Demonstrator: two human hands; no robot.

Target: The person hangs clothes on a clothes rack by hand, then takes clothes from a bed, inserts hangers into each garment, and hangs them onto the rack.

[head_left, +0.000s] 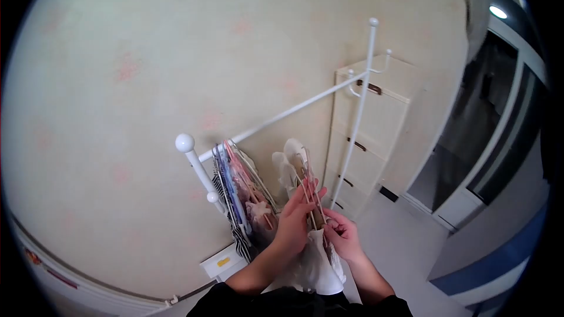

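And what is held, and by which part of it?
White clothing on hanger bars: left hand grips the bars; right hand is at their lower end, exact hold unclear.

White metal garment rack (299,107), clothes bunched at one end of its rail.
The slanting bar joins two ball-topped posts, with small curved hooks (388,63) on the farther one; near the closer post hang a black-and-white striped garment (242,242), blue-purple clothing (234,199) and pale pink clothing (258,211), pressed side by side on slim hangers (254,170), one pink. A cream drawer cabinet (371,120) with dark handles stands on the pale grey floor (390,235) behind the farther post.
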